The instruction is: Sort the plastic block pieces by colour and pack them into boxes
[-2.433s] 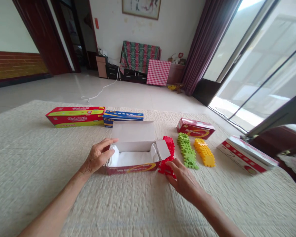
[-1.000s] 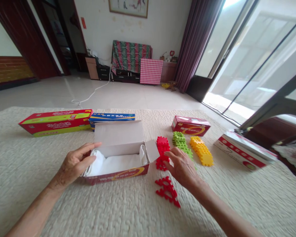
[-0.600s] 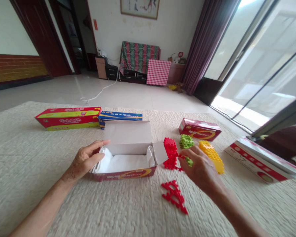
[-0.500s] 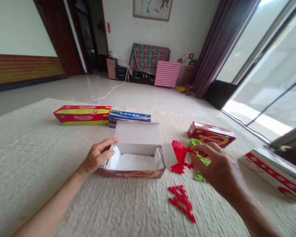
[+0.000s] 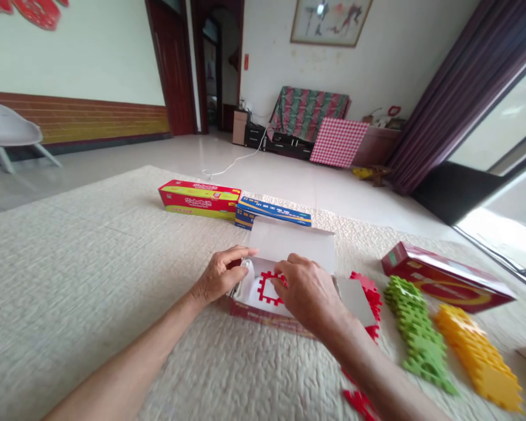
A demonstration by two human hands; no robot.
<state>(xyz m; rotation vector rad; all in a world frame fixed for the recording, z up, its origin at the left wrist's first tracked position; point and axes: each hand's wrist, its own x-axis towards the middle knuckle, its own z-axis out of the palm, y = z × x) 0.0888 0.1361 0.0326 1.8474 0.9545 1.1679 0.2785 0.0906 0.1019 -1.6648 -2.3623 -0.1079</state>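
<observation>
An open cardboard box [image 5: 263, 317] with a white lining sits before me, its lid raised at the back. My left hand [image 5: 222, 273] grips the box's left end, thumb inside by the folded flap. Inside the box, my right hand [image 5: 304, 286] has its fingers closed on a red toothed square frame [image 5: 262, 288], a plastic building piece, low over the white bottom. The hand covers the piece's right part. Beyond the box's right flap [image 5: 357, 301] lie more red pieces [image 5: 369, 292], partly hidden. Another red piece [image 5: 359, 403] shows beside my right forearm.
Right of the box lie rows of green pieces [image 5: 416, 330] and yellow pieces [image 5: 477, 356]. A closed dark red box [image 5: 447, 278] stands behind them. Past the open lid are a red and lime box [image 5: 199, 199] and a blue box [image 5: 274, 210]. A pale textured cover [image 5: 114, 263] lies underneath.
My right hand has moved left from the red pieces beside the box to inside it, with a red square frame. My left hand stays on the box. The view has turned, shifting everything rightward.
</observation>
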